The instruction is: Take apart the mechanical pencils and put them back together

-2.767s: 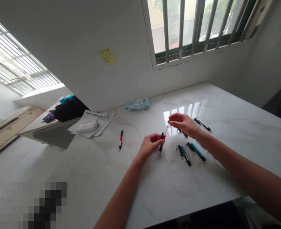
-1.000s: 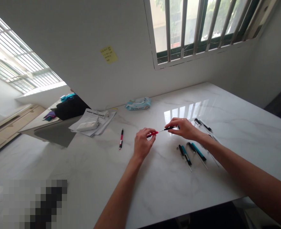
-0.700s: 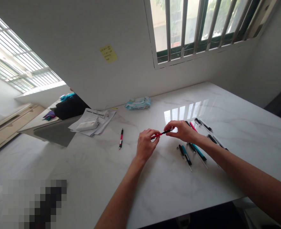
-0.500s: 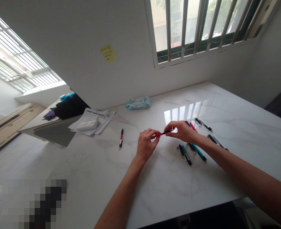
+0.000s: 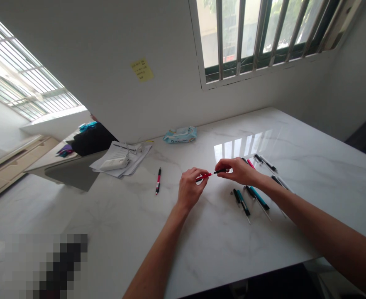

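Slim red-and-black pen (image 5: 203, 177), nearly level in mid-air, red end left, black end right.

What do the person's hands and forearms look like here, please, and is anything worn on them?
The left hand and right hand are bare: no gloves, rings, watch or bracelet show. The left forearm and right forearm are bare too, with no sleeve along them.
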The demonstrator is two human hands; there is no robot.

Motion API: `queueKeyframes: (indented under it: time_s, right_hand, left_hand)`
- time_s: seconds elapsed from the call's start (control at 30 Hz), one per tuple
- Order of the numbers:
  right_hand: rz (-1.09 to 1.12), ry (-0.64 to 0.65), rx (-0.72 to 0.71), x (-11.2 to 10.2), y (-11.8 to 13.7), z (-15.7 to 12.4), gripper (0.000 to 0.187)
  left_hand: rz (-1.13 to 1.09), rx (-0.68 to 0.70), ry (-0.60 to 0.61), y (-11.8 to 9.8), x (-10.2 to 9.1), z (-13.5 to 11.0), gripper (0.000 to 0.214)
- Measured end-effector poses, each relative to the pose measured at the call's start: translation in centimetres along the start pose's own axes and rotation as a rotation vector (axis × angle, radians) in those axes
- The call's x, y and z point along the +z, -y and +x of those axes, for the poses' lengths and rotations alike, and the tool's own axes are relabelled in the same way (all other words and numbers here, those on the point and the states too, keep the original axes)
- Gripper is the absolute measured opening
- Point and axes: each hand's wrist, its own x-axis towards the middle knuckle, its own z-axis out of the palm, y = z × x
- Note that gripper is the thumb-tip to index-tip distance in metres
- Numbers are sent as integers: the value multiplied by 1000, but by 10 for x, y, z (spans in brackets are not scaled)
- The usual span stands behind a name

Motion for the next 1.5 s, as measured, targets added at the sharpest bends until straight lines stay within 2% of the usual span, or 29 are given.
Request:
queueKeyframes:
  time_s: [0.23,0.37,0.63,0.8,0.93,1.07,1.23,1.4,1.43,1.5]
  right_hand:
    - [-17,10,-38,6,3,0,13]
    - [-34,11,-8,7,4,0,13]
    - [76,158,88,8,-1,0,27]
    - [15,86,73,7,-2,0,35]
    - [-39,-14,21,4,1,0,14]
    - [-69,-32,7,4,0,1,11]
    - [-135,-24,46,5,-2,1,16]
    - [-168,61,93,5,0,1,46]
    - [-168,73,98,5,0,1,48]
    - [-163,63,92,5,0,1,39]
  left_hand:
    - [-3,14,22,-2,2,-1,11]
    - [2,34,25,-1,3,-2,10]
    - [20,60,22,-1,-1,-1,10]
    - [-18,8,14,3,-1,0,10]
    - [-34,-28,6,7,0,0,17]
    - [13,-53,14,10,2,0,12]
    - [20,-59,17,8,1,-1,8]
    - [50,-11,-17,4,0,-1,7]
    - [56,-8,-19,4,0,-1,7]
    - [54,-18,-21,3,-2,-1,7]
